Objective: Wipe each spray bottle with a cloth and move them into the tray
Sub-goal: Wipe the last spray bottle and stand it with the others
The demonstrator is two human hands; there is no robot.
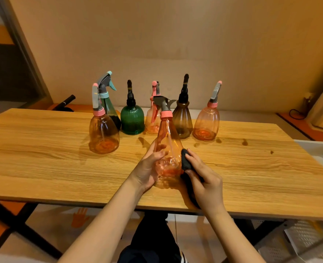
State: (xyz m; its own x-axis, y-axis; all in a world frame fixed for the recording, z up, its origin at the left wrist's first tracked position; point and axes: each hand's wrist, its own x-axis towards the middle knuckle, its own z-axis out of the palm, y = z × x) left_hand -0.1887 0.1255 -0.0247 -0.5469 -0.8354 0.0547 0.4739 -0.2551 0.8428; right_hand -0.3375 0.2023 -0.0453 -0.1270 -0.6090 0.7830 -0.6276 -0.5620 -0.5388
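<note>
Left hand grips the orange spray bottle low on its body, above the bench; right hand pinches a dark cloth against its side. Bottle appears empty: likely light, thin-walled, slippery plastic. Best hold: wide lower body or neck. Tray sits at right. No legible labels.
</note>
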